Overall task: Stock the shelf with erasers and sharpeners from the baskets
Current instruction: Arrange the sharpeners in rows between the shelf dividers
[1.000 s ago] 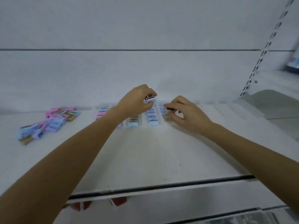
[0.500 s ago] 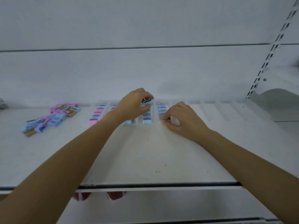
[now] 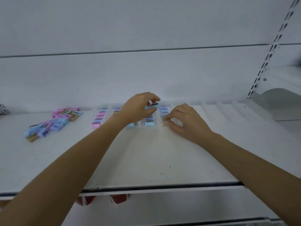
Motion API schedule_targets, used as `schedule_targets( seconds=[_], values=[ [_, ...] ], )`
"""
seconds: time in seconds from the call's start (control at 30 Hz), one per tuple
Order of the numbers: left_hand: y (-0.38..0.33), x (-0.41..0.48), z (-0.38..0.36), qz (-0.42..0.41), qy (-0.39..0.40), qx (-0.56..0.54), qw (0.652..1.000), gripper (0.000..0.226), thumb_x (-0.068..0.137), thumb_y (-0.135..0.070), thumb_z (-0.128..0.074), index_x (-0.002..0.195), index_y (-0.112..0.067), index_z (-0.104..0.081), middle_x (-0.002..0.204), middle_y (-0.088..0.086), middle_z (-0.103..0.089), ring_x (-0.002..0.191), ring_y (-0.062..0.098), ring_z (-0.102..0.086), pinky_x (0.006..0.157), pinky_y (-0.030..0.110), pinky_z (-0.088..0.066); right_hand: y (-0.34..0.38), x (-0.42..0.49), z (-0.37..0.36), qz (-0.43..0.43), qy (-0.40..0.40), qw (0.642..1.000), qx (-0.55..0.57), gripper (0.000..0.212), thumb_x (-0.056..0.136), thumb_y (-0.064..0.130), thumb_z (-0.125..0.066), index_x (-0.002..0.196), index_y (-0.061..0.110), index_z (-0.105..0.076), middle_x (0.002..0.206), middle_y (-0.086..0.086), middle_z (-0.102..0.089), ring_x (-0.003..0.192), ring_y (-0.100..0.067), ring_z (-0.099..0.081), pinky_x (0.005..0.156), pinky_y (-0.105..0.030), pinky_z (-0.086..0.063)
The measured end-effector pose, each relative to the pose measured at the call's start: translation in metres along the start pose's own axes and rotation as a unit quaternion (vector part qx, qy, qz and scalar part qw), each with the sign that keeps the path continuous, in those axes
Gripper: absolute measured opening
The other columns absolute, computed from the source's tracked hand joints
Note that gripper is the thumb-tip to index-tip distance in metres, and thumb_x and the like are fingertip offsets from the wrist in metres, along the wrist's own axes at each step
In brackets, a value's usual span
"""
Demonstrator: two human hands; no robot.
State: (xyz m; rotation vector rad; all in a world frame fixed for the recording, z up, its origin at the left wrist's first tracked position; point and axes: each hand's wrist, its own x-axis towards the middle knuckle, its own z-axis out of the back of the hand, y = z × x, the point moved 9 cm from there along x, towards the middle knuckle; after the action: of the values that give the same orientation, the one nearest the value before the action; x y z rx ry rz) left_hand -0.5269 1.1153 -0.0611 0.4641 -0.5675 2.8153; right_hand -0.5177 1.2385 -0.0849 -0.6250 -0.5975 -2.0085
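Head view, and both hands are up at the back of the shelf [image 3: 146,160], where white divider lanes run straight away from the person. Left hand [image 3: 138,110] pinches a blue block [image 3: 154,105] between thumb and fingertips, dark strip facing up; eraser or sharpener, I can't tell. It hangs clear above the filled lane [image 3: 149,123], its long side lying across the lane, the same way as the pieces below. Right hand [image 3: 187,123] sits just beside it, fingertips nipped on a tan block [image 3: 165,122] at the near end of the next lane [image 3: 163,110], low on the shelf. So the slot for the blue block lies straight below the left hand, a short drop by my read, with no turn needed. Well off to the left lies the loose pile [image 3: 52,123] of pink, blue and tan pieces, nearer the left arm.
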Motion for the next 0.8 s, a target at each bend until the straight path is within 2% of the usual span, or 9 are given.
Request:
schedule_targets(
  seconds=[0.07,0.2,0.27,0.33,0.47,0.57,0.7,0.8],
  values=[
    [-0.003,0.0,0.003,-0.008,0.006,-0.013,1.0,0.031,0.087,-0.014,-0.061,0.117,-0.014,-0.057,0.108,-0.001,-0.062,0.086,0.008,-0.052,0.081,0.018,-0.041,-0.004,-0.001,0.003,-0.023,-0.005,1.0,0.007,0.027,0.082,0.027,-0.047,0.094,0.011,-0.066,0.087,-0.002,-0.064,0.08,-0.023,-0.056,0.071,-0.029,-0.042],
    [-0.014,0.002,0.012,-0.032,0.01,-0.031,0.999,0.033,0.083,-0.017,-0.066,0.113,-0.013,-0.054,0.101,-0.001,-0.059,0.086,0.01,-0.055,0.084,0.024,-0.048,-0.014,0.005,0.012,-0.097,-0.017,0.992,0.081,0.028,0.085,0.014,-0.062,0.113,0.011,-0.058,0.101,0.006,-0.052,0.088,0.0,-0.046,0.075,-0.01,-0.035],
    [-0.021,0.003,0.016,-0.052,0.006,-0.042,0.998,0.033,0.081,-0.019,-0.07,0.107,-0.011,-0.052,0.095,-0.001,-0.058,0.085,0.012,-0.057,0.084,0.028,-0.05,-0.014,0.012,0.016,-0.113,-0.015,0.988,0.102,0.029,0.085,0.013,-0.063,0.113,0.011,-0.057,0.103,0.008,-0.05,0.088,0.003,-0.046,0.077,-0.005,-0.036],
    [-0.029,0.004,0.016,-0.076,0.01,-0.058,0.995,0.031,0.079,-0.018,-0.071,0.101,-0.009,-0.051,0.094,0.002,-0.06,0.084,0.014,-0.058,0.084,0.03,-0.051,-0.012,0.019,0.018,-0.11,-0.007,0.988,0.11,0.025,0.085,0.01,-0.063,0.11,0.009,-0.059,0.102,0.005,-0.055,0.088,-0.001,-0.05,0.081,-0.008,-0.038],
    [-0.042,0.008,0.005,-0.129,0.024,-0.069,0.989,0.026,0.079,-0.016,-0.072,0.093,-0.007,-0.053,0.089,0.003,-0.061,0.08,0.014,-0.058,0.082,0.036,-0.049,-0.013,0.021,0.028,-0.099,0.009,0.993,0.067,0.012,0.084,0.008,-0.063,0.096,0.007,-0.065,0.094,-0.004,-0.064,0.084,-0.012,-0.056,0.078,-0.02,-0.042],
    [-0.049,0.016,-0.005,-0.145,0.022,-0.08,0.986,0.026,0.079,-0.02,-0.071,0.094,-0.007,-0.054,0.089,-0.001,-0.059,0.081,0.012,-0.056,0.082,0.033,-0.049,-0.022,0.015,0.037,-0.109,0.009,0.993,0.048,0.01,0.083,0.005,-0.063,0.093,0.006,-0.065,0.089,0.0,-0.061,0.078,-0.01,-0.053,0.074,-0.014,-0.04],
    [-0.041,0.029,-0.029,-0.106,0.049,-0.051,0.992,0.029,0.088,-0.028,-0.06,0.112,-0.013,-0.056,0.112,0.0,-0.058,0.099,0.013,-0.052,0.086,0.022,-0.039,-0.055,0.011,0.046,-0.138,0.021,0.99,0.018,0.011,0.083,0.002,-0.061,0.092,0.007,-0.065,0.09,-0.001,-0.059,0.078,-0.01,-0.051,0.073,-0.012,-0.038],
    [-0.023,0.036,-0.046,-0.05,0.078,-0.015,0.996,0.032,0.093,-0.031,-0.051,0.122,-0.018,-0.054,0.129,-0.002,-0.051,0.118,0.015,-0.046,0.095,0.022,-0.032,-0.084,0.016,0.046,-0.172,0.03,0.984,0.029,0.011,0.083,0.002,-0.06,0.091,0.008,-0.065,0.092,-0.001,-0.06,0.08,-0.011,-0.054,0.077,-0.018,-0.041]
  ],
)
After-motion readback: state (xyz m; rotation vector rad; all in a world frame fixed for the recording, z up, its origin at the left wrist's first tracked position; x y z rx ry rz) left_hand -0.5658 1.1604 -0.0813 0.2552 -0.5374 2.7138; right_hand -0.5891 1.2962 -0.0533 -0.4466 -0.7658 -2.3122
